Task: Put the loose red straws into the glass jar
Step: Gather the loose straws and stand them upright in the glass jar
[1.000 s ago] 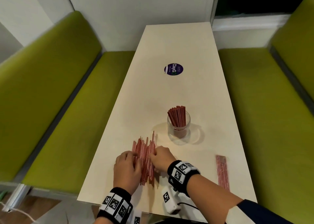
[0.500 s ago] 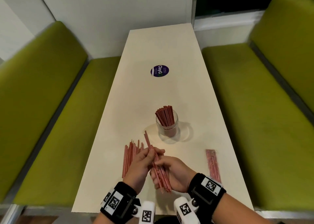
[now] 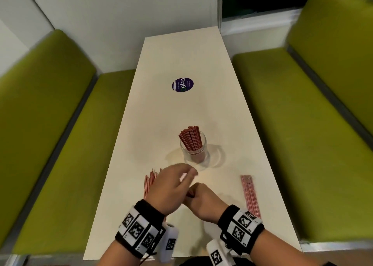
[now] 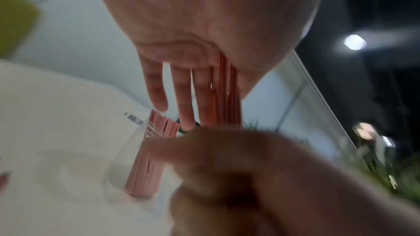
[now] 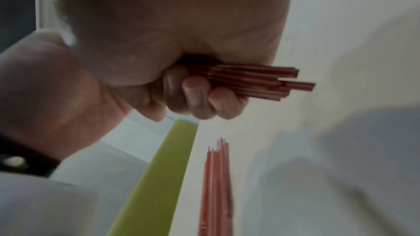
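Observation:
The glass jar (image 3: 194, 154) stands mid-table with a bunch of red straws (image 3: 190, 138) upright in it. My right hand (image 3: 198, 197) is a fist round a bundle of red straws (image 5: 254, 82) just in front of the jar; their ends (image 3: 190, 193) poke out by my knuckles. My left hand (image 3: 182, 174) hovers blurred over the bundle's far part, fingers straight. In the left wrist view the bundle (image 4: 227, 92) runs along between its thumb and first finger, with the jar (image 4: 136, 159) beyond. More loose straws (image 3: 149, 185) lie flat left of my hands.
A wrapped pack of red straws (image 3: 250, 197) lies near the table's right edge. A round purple sticker (image 3: 182, 85) marks the far part of the cream table (image 3: 181, 53). Green benches (image 3: 50, 144) flank both long sides.
Both hands lifted a bundle off the loose pile. Since then the right hand has closed into a fist round it, and the left hand's fingers have straightened and moved toward the jar.

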`<state>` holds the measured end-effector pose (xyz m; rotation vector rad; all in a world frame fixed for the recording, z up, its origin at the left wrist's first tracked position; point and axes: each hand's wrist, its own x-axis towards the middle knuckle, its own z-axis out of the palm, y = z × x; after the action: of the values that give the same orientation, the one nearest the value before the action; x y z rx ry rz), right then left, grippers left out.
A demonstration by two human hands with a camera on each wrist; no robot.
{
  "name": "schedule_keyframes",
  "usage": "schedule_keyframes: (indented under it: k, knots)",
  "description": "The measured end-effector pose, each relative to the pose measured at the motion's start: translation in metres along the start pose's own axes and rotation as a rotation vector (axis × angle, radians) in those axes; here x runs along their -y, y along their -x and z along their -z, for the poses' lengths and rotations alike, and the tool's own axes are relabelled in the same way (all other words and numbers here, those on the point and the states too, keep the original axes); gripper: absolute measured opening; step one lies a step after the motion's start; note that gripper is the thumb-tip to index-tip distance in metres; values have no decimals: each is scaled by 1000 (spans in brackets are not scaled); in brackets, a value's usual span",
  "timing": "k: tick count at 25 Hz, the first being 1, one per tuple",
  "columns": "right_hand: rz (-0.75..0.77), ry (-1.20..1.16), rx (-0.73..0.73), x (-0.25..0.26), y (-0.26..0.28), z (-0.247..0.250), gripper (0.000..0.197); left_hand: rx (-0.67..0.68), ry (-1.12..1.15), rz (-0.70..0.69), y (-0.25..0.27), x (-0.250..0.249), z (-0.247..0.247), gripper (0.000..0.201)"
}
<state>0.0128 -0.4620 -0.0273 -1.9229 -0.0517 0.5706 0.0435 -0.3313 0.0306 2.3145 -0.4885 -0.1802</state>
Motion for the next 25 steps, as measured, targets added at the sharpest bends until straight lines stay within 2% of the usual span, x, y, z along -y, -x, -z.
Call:
schedule_keyframes:
  k: [1, 2, 4, 5, 6, 8, 9, 10, 12, 13, 15, 16, 18, 20, 21, 23, 25]
  knots:
    - [33, -52, -19, 4, -2, -1, 24, 79, -65, -29, -3, -2, -1, 32]
    - [45, -116, -30, 9, -3, 0, 25, 84, -1, -33, -6, -3, -2, 34]
    - [45, -276, -78, 17, -2, 10, 35, -94, 453, 79, -10, 0, -5, 36]
    - [65, -360, -128, 22, 0, 17, 46, -191, 731, 210, -12, 3, -9, 41]
    - [97, -459, -175, 30, 3, 25, 56, -220, 990, 389, -13, 5, -15, 50]
    - [193, -675, -246, 44, 7, 36, 59, -105, 1469, 750, -7, 8, -31, 66]
    - [224, -746, -269, 45, 4, 36, 57, -31, 1656, 862, -5, 11, -40, 72]
    - [233, -773, -275, 47, 4, 35, 56, 30, 1808, 915, -3, 11, -45, 75]
    - [192, -732, -304, 40, -2, 22, 55, 38, 1934, 930, -3, 10, -50, 74]
    - [160, -672, -333, 36, -3, 15, 55, 20, 1911, 909, -5, 8, -53, 71]
    - [123, -573, -354, 25, -5, 7, 53, -53, 1676, 816, -8, 0, -57, 60]
    - [114, -551, -339, 21, -7, 6, 48, -100, 1480, 709, -8, 0, -55, 54]
    - [46, -436, -296, 11, -10, 9, 39, -173, 1041, 406, -7, 4, -46, 39]
    - [-78, -218, -293, 0, -15, 15, 45, -139, 673, 135, -7, 10, -34, 20]
    - [-134, -135, -301, -4, -18, 18, 47, -84, 486, 54, -9, 16, -30, 18]
    - [-172, -58, -277, -5, -21, 23, 47, -38, 181, -42, -18, 22, -22, 19]
    - [-145, -61, -238, -3, -24, 28, 46, -15, 107, -36, -28, 25, -13, 20]
